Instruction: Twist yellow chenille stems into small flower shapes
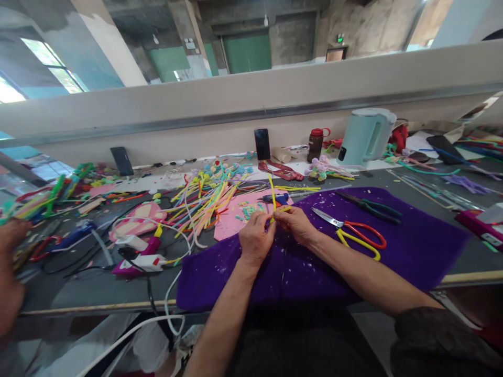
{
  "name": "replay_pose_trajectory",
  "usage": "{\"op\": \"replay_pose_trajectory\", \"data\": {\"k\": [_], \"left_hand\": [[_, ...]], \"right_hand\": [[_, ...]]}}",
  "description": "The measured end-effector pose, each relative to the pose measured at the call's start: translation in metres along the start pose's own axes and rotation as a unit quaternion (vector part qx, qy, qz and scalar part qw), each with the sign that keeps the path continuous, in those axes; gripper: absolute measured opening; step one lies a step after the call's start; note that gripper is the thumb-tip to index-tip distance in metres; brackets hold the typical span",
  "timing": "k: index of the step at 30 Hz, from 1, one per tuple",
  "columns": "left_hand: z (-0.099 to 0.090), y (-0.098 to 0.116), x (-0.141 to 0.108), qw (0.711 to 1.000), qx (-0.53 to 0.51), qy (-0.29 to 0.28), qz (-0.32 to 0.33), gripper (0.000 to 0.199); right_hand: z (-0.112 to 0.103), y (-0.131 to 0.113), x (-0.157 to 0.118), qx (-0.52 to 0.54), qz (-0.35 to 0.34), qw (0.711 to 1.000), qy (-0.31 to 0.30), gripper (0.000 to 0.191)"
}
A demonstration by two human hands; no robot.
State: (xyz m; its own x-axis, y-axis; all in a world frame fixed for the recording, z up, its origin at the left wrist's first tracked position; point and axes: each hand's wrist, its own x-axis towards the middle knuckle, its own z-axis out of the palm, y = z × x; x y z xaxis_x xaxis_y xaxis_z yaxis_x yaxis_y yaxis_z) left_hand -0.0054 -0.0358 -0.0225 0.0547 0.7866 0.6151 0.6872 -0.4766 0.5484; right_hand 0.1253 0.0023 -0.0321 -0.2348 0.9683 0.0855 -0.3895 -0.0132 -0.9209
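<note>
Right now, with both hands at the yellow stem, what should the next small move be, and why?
Probably a slight twist: left hand steadies the upright stem while right hand winds the yellow end around its base. Both yellow lengths meet at the fingers, and the scissors lie aside on the cloth, so bending seems readier than cutting.

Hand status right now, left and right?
Left hand: closed, fingers pinching the yellow pipe cleaner.
Right hand: fingers closed on yellow pipe cleaner too; can't tell whether it's the same piece.
</note>
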Motion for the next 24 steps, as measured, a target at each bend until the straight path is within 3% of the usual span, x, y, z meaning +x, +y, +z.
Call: {"op": "replay_pose_trajectory", "data": {"k": [12, 17, 20, 24], "left_hand": [[-0.001, 0.000, 0.001, 0.999, -0.024, -0.002, -0.032, 0.011], [-0.003, -0.002, 0.004, 0.988, -0.115, -0.020, -0.102, 0.011], [-0.005, -0.003, 0.007, 0.937, -0.265, -0.061, -0.221, 0.013], [-0.007, -0.006, 0.011, 0.787, -0.475, -0.137, -0.368, 0.014]], "right_hand": [[0.009, 0.000, -0.007, -0.018, -0.024, 0.999, 0.023, 0.017], [0.009, 0.001, -0.007, -0.022, -0.034, 0.999, 0.019, 0.018], [0.009, -0.003, -0.009, -0.031, -0.039, 0.999, 0.003, 0.019], [0.009, -0.009, -0.012, -0.029, -0.034, 0.998, -0.040, 0.020]]}}
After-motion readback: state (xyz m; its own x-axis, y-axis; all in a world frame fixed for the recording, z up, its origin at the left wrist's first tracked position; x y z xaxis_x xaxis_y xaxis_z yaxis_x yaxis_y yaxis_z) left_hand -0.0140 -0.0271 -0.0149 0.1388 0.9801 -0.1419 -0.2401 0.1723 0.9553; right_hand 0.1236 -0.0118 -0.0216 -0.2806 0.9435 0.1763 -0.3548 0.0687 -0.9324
